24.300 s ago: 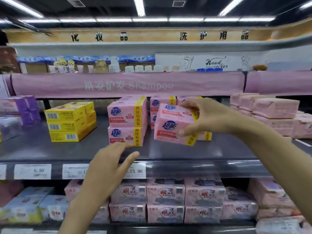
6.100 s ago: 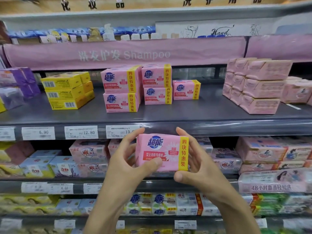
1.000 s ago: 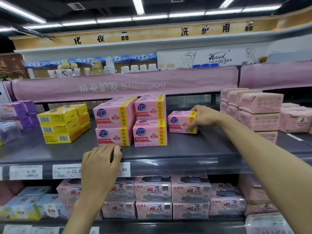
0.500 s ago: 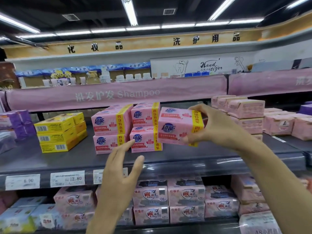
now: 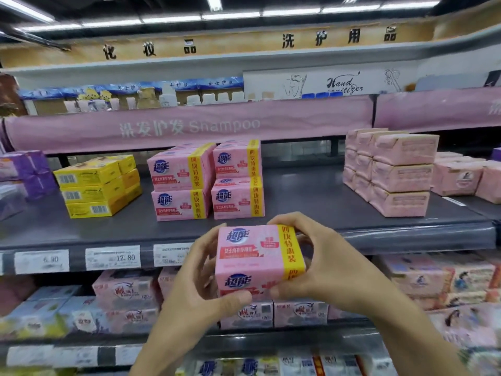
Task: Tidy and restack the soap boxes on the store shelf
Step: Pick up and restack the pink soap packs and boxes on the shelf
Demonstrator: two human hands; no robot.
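Note:
Both hands hold one pink soap box (image 5: 257, 259) with a yellow band in front of the grey shelf's (image 5: 311, 210) front edge. My left hand (image 5: 200, 291) grips its left side and lower corner with curled fingers and thumb. My right hand (image 5: 328, 264) grips its right end, fingers over the top, thumb underneath. On the shelf behind stand two stacks of matching pink boxes: a left stack (image 5: 180, 183) and a right stack (image 5: 238, 180), each two high.
Yellow boxes (image 5: 95, 187) are stacked left of the pink stacks, purple packs (image 5: 24, 175) further left. Pale pink wrapped packs (image 5: 393, 172) fill the shelf's right side. Price tags (image 5: 112, 257) line the shelf edge. Lower shelves hold more soap packs (image 5: 127, 297).
My right hand lifted the lone pink box off the shelf and brought it down toward me. My left hand left the shelf edge and now grips the box too.

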